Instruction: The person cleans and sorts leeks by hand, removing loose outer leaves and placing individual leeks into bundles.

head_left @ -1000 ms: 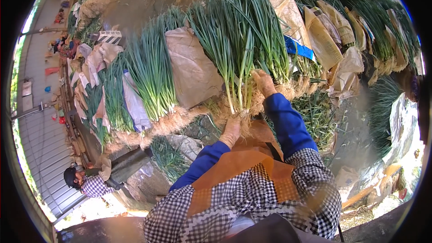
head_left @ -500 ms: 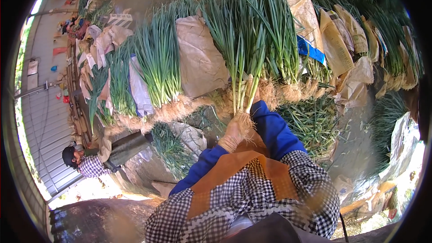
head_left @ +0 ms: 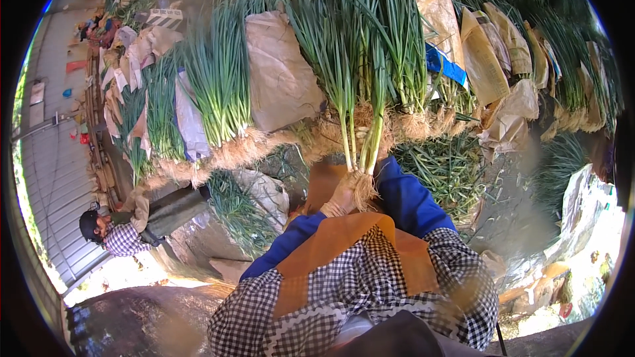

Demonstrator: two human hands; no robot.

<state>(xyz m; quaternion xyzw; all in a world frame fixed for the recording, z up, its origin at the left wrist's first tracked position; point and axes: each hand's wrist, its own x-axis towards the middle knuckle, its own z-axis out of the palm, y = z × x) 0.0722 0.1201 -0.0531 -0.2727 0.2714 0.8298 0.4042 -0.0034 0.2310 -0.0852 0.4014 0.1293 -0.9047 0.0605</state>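
A few long green onions [head_left: 380, 125] stand upright before me, with pale stems and a tangle of tan roots [head_left: 364, 190] at the bottom. My left hand [head_left: 340, 199] is closed around their root end, close to my apron. My right arm, in a blue sleeve [head_left: 411, 193], reaches up beside the stems on the right. The right hand is hidden behind the stems and sleeve, so its fingers do not show. Just beyond stand more green onions [head_left: 221, 86] in a dense row, roots toward me.
Brown paper sacks [head_left: 281, 69] lean among the bundles, one with a blue band [head_left: 446, 65]. Loose green leaves [head_left: 443, 175] lie in heaps on both sides of me. At the left, a person [head_left: 119, 233] in a checked top bends near the row.
The held onions' roots have come slightly lower, toward my apron, with my left hand still around them. My right hand has dropped out of sight. The surroundings have shifted left in the view.
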